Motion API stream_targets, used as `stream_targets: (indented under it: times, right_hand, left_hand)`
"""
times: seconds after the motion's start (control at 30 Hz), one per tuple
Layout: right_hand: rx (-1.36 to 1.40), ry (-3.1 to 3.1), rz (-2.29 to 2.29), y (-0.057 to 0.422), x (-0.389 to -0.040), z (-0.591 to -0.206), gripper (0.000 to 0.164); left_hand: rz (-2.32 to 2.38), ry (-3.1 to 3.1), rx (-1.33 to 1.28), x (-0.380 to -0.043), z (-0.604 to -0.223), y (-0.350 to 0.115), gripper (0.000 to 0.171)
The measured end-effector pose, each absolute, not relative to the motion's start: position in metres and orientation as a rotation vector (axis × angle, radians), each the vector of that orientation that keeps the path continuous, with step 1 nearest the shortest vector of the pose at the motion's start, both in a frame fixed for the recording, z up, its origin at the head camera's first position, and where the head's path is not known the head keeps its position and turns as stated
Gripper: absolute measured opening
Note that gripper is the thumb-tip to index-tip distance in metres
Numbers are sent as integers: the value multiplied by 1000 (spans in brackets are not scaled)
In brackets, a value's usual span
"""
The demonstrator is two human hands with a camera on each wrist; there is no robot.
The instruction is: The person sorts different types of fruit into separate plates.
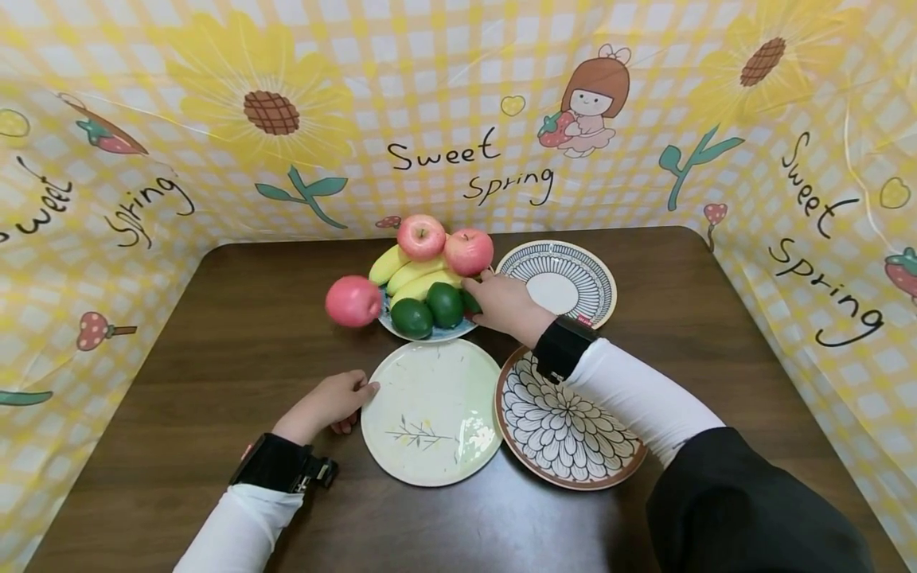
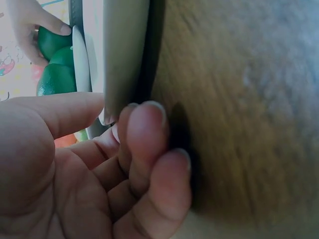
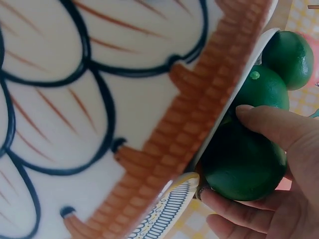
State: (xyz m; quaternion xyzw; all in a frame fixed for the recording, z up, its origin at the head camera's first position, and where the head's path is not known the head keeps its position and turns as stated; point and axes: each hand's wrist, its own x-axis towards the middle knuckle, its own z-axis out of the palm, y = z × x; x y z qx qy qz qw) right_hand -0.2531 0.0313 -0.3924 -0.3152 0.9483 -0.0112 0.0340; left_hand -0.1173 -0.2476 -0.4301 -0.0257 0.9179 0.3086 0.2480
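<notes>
My right hand (image 1: 507,306) grips a dark green avocado (image 3: 244,167) at the right side of a blue-rimmed fruit plate (image 1: 438,337), thumb on one side and fingers curled round the other. Two more avocados (image 1: 430,310) lie beside it, in front of yellow bananas (image 1: 415,274) with two pink apples (image 1: 421,237) on top. The left hand (image 1: 329,404) pinches the left rim of a pale green plate (image 1: 430,398) painted with a sprig; in the left wrist view its thumb is on the rim and its other fingers are curled by the plate's edge.
A third pink apple (image 1: 353,302) is at the fruit plate's left edge. At the back right lies a blue-and-white striped plate (image 1: 598,274). Under the right forearm is a brown-rimmed plate with a petal pattern (image 1: 566,430). Yellow checked cloth (image 1: 430,95) surrounds the dark wooden table (image 1: 236,342).
</notes>
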Motion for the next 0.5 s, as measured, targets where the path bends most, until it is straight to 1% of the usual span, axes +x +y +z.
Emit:
stream_targets:
  times: [0.5]
  right_hand:
    - [-971, 2926, -70, 36, -252, -392, 58]
  left_hand:
    - [797, 2533, -26, -116, -429, -247, 25]
